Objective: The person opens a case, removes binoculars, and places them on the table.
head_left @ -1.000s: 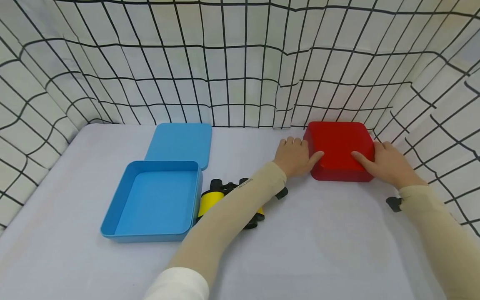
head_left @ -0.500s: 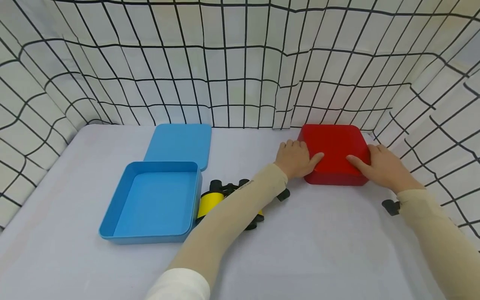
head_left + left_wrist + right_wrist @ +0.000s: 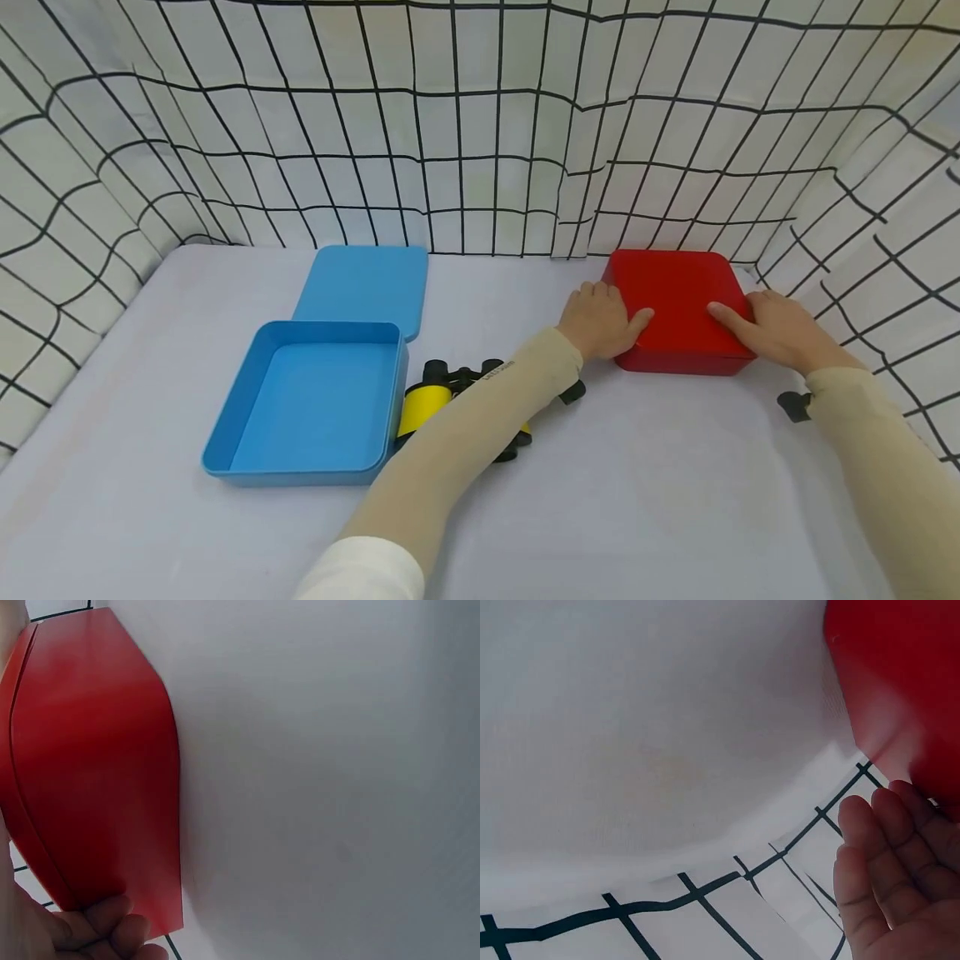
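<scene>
A red rounded box (image 3: 678,304) with a lid seam sits at the back right of the table, between both hands. My left hand (image 3: 602,321) grips its left side, thumb at the top edge and fingers against the wall. In the left wrist view, curled fingertips (image 3: 116,926) lie along the red wall (image 3: 97,772). On the opposite side, my right hand (image 3: 787,332) holds the box with its thumb over the top. The right wrist view shows the right fingers (image 3: 889,855) close against the box's side (image 3: 907,690).
An uncovered blue box (image 3: 318,408) stands at the left, with a flat blue lid (image 3: 367,287) behind it. Yellow and black binoculars (image 3: 426,407) lie beside it, partly hidden under my left forearm. Black wire mesh over white sheeting (image 3: 465,125) walls the back and sides.
The red box has come slightly toward me and turned a little, with both hands staying on it. The blue box, lid and binoculars keep their places.
</scene>
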Tool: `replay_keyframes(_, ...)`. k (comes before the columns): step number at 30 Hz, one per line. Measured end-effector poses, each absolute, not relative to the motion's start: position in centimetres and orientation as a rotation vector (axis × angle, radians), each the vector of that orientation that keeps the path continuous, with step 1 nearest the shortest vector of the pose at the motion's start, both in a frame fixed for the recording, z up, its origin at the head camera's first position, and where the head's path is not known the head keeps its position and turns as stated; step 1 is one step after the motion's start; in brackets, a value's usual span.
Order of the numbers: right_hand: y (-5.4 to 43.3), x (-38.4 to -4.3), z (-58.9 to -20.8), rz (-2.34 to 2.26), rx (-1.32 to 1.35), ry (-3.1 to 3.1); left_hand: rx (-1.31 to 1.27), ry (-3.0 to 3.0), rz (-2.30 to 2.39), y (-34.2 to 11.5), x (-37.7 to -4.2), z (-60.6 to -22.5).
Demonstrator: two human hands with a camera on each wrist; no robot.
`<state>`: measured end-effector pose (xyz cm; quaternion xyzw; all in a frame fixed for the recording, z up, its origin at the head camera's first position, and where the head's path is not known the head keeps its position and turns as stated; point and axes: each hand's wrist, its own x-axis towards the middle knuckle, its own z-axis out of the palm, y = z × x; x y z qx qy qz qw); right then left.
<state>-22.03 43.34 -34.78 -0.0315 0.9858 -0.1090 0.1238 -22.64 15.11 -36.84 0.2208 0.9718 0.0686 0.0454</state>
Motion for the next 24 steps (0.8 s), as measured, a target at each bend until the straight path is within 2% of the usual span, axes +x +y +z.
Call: replay_keyframes(24, 41.8, -19.7, -35.1, -0.244, -0.219, 2.887, 0.77, 3.001, 0.102, 12.8, -19.3, -35.9)
